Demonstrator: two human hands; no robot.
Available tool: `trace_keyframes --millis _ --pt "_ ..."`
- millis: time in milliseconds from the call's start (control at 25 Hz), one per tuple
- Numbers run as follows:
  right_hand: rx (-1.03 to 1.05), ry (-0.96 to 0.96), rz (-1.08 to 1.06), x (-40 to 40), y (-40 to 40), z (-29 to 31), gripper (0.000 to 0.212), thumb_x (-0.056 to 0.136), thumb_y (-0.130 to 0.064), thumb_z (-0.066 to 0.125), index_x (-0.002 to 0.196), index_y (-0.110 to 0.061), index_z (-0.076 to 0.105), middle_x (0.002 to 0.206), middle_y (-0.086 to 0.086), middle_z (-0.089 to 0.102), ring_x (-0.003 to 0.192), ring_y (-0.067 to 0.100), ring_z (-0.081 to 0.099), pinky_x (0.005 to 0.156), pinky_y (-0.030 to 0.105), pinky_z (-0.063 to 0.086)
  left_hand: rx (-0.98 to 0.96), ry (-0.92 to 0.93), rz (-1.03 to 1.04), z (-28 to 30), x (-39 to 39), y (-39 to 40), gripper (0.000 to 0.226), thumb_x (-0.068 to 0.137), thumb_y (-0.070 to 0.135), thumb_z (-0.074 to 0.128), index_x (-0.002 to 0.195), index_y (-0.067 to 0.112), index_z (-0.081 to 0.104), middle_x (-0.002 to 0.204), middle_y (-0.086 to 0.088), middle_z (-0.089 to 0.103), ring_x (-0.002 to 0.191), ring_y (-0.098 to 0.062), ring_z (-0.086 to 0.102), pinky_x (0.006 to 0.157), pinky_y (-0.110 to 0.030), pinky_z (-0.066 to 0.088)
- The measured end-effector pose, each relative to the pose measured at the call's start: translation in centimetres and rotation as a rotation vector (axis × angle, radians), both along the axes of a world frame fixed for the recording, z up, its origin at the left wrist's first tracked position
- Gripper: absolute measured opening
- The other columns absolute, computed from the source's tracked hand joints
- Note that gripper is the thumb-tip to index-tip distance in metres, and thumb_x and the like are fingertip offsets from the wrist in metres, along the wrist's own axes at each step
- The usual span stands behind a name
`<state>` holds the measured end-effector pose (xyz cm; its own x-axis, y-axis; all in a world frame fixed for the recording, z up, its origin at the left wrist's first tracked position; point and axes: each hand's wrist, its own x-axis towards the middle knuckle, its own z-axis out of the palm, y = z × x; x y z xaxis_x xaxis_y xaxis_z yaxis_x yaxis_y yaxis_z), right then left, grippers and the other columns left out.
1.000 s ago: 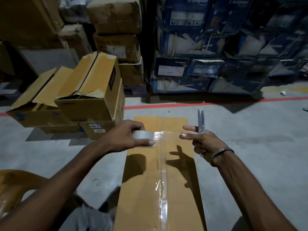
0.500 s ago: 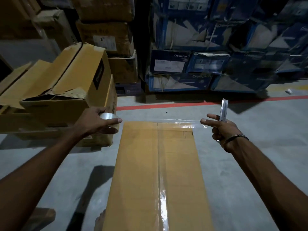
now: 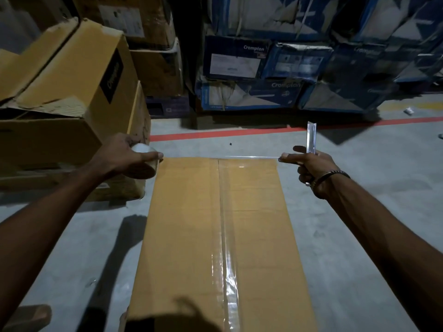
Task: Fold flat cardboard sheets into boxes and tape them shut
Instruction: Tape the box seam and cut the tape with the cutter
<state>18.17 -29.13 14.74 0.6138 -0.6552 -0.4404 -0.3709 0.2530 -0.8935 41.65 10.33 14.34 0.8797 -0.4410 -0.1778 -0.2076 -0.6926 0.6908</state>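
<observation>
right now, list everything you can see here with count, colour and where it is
cardboard box: one, brown, on the floor in front, centre seam taped lengthwise
tape roll: one, clear, at the box's far left corner
tape strip: one, clear, stretched across the box's far edge
metal blade: one, silvery, upright beside the far right corner
open brown boxes: several, stacked at left, flaps up
blue printed boxes: many, stacked at the back
red floor line: one, along the grey floor beyond the box
bracelet: one, dark, right wrist
left hand: holds the tape roll
right hand: pinches the strip's end, its grip also keeping the blade
</observation>
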Motion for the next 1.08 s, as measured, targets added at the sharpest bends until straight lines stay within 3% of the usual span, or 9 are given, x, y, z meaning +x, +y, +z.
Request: trace_keyframes --millis 120,240,360,520,600,680,760,880,1080 --pt "-0.014 0.04 -0.014 0.1 0.8 -0.5 0.056 0.077 -0.008 0.088 0.126 -0.013 0.061 0.078 0.003 0.078 0.044 0.007 0.03 0.038 0.022 0.029 0.014 -0.007 0.002 0.3 -0.2 0.4 0.083 0.053 0.078 0.084 0.108 0.017 0.076 0.098 -0.003 0.075 0.086 -0.021 0.073 0.069 -0.043 0.066" --pt "-0.038 0.078 -0.077 0.4 1.0 -1.6 0.049 0.078 -0.01 0.088 0.122 -0.011 0.065 0.092 0.008 0.078 0.043 0.007 0.032 0.037 0.021 0.03 0.007 0.042 0.024 -0.5 0.0 0.4 0.094 0.045 0.082 0.083 0.109 0.014 0.074 0.1 -0.007 0.075 0.087 -0.027 0.075 0.072 -0.05 0.066" --pt "-0.006 0.132 -0.158 0.7 2.0 -3.2 0.035 0.082 -0.007 0.082 0.116 -0.006 0.07 0.082 0.005 0.077 0.044 0.009 0.032 0.038 0.022 0.029 -0.129 0.222 0.078 -1.3 -0.1 0.3 0.08 0.056 0.061 0.092 0.115 0.01 0.072 0.107 -0.012 0.075 0.086 -0.028 0.079 0.075 -0.047 0.066" --pt "0.065 0.175 -0.275 0.1 3.2 -5.3 0.019 0.08 -0.006 0.082 0.092 0.0 0.068 0.091 0.01 0.077 0.039 0.007 0.048 0.052 0.023 0.037 -0.202 0.36 0.084 -0.7 -0.6 -0.2 0.045 0.083 0.028 0.082 0.119 0.005 0.066 0.108 -0.013 0.071 0.073 -0.016 0.078 0.054 -0.026 0.061" --pt "-0.145 0.212 -0.339 -0.1 2.8 -5.3 0.025 0.073 -0.018 0.088 0.09 -0.004 0.074 0.089 0.007 0.079 0.058 0.01 0.067 0.059 0.025 0.043 -0.188 0.354 0.065 -0.6 -0.2 -0.3 0.039 0.086 0.029 0.08 0.116 0.009 0.066 0.108 -0.011 0.07 0.072 -0.016 0.077 0.052 -0.024 0.058" --pt "-0.485 0.203 -0.359 0.1 2.9 -3.8 0.021 0.079 -0.033 0.083 0.091 -0.016 0.076 0.085 -0.001 0.077 0.082 0.016 0.072 0.068 0.029 0.05 -0.134 0.306 0.026 -0.7 0.3 -0.1 0.038 0.085 0.037 0.08 0.112 0.014 0.067 0.108 -0.008 0.069 0.082 -0.019 0.074 0.057 -0.027 0.056" --pt "-0.752 0.086 -0.235 0.4 4.1 -1.8 0.02 0.087 -0.041 0.076 0.094 -0.022 0.073 0.086 -0.006 0.074 0.085 0.014 0.071 0.076 0.034 0.057 -0.123 0.298 0.011 -0.8 0.5 -0.1 0.04 0.083 0.042 0.08 0.111 0.017 0.068 0.11 -0.007 0.068 0.094 -0.022 0.068 0.063 -0.029 0.052" --pt "-1.03 -0.031 0.091 2.2 8.4 0.7 0.024 0.089 -0.044 0.076 0.103 -0.025 0.071 0.092 -0.014 0.07 0.085 0.004 0.066 0.075 0.026 0.054 -0.138 0.289 0.023 -0.7 0.3 0.1 0.042 0.082 0.044 0.082 0.111 0.016 0.07 0.11 -0.007 0.069 0.097 -0.023 0.068 0.068 -0.032 0.053" --pt "-1.063 -0.05 0.47 8.4 18.5 0.7 0.022 0.087 -0.038 0.076 0.107 -0.031 0.076 0.099 -0.009 0.076 0.093 0.015 0.068 0.082 0.037 0.058 -0.145 0.263 0.061 -1.2 0.0 0.3 0.06 0.077 0.054 0.084 0.118 0.013 0.07 0.111 -0.008 0.072 0.098 -0.025 0.071 0.072 -0.034 0.055"
